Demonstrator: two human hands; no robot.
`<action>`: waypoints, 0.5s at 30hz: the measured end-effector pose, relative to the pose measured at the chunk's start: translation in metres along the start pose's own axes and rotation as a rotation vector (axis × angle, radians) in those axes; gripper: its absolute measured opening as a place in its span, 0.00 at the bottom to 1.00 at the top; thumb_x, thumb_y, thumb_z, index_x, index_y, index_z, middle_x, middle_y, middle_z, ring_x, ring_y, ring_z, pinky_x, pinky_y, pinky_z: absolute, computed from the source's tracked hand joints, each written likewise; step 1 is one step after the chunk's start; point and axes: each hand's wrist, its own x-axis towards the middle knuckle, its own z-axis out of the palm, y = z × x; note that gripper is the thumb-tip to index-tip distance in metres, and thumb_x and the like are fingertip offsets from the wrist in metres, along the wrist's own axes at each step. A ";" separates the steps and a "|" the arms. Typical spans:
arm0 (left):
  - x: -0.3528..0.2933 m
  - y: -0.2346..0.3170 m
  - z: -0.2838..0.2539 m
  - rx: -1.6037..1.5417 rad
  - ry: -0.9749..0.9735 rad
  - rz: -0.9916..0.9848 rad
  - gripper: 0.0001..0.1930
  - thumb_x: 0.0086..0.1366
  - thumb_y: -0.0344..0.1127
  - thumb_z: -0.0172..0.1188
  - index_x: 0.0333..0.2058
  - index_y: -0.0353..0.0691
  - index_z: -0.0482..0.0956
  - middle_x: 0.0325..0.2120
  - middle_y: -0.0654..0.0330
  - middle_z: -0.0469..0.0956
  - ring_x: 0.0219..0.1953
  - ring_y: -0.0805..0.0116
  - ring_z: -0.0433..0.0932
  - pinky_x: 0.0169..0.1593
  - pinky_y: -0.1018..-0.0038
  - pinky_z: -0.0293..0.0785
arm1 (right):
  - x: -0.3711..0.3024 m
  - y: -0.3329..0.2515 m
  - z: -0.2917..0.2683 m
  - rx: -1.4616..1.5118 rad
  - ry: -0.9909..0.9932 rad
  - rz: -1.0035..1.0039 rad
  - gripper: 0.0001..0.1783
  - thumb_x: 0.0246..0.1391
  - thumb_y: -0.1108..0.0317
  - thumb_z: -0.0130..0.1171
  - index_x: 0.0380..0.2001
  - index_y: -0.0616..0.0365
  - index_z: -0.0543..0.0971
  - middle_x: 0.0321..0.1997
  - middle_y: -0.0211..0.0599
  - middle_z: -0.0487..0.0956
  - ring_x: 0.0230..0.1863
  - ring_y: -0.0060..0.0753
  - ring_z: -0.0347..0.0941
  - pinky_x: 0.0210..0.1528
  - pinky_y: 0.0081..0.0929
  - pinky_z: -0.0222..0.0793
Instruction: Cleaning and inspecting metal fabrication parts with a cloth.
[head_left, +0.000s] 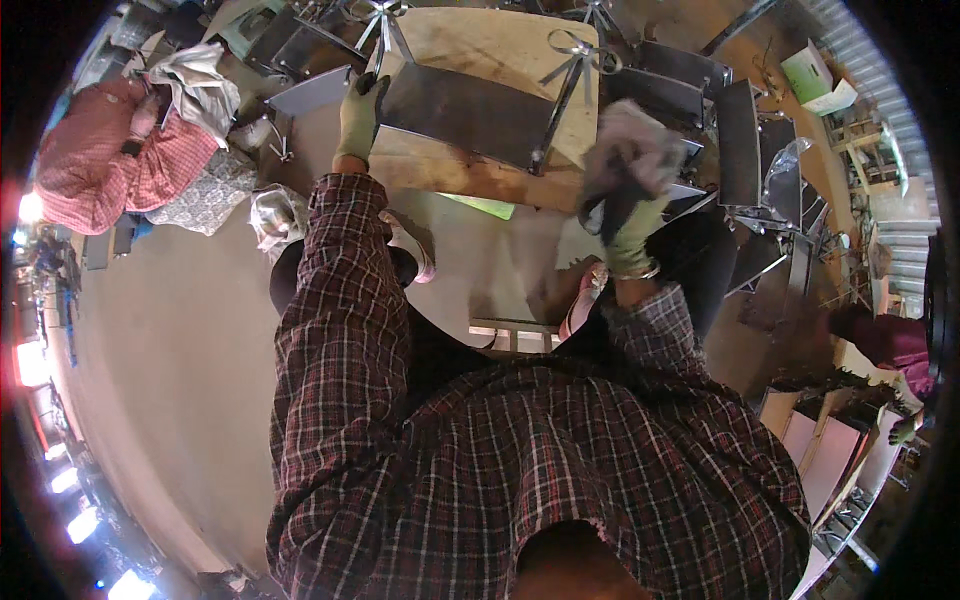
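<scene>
A dark grey flat metal panel (pixel 468 112) lies on a pale wooden board in front of me. At its right end stands a metal bar with curled scrollwork (pixel 578 62), and similar scrollwork (pixel 383 18) rises at its left end. My left hand (pixel 360 112), in a light glove with dark fingers, is closed round the panel's left end piece. To the right of the board, my right hand (pixel 632 232), also gloved, grips a crumpled pinkish-grey cloth (pixel 630 150). The cloth is smeared by motion, and it hides part of the right fingers.
The worn wooden board (pixel 480 32) spans the top middle. Several similar dark panels (pixel 738 140) are heaped at the right. A person in a red checked shirt (pixel 95 160) sits at the left. A white and green box (pixel 815 78) stands at the far right; stacked panels (pixel 835 440) lie lower right.
</scene>
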 end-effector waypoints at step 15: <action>-0.129 0.051 0.061 0.179 0.015 -0.144 0.17 0.67 0.41 0.46 0.43 0.35 0.77 0.31 0.58 0.78 0.31 0.68 0.74 0.37 0.72 0.69 | 0.050 0.121 0.088 -0.982 -0.621 -0.265 0.14 0.57 0.66 0.46 0.44 0.59 0.74 0.42 0.52 0.75 0.47 0.51 0.69 0.49 0.39 0.65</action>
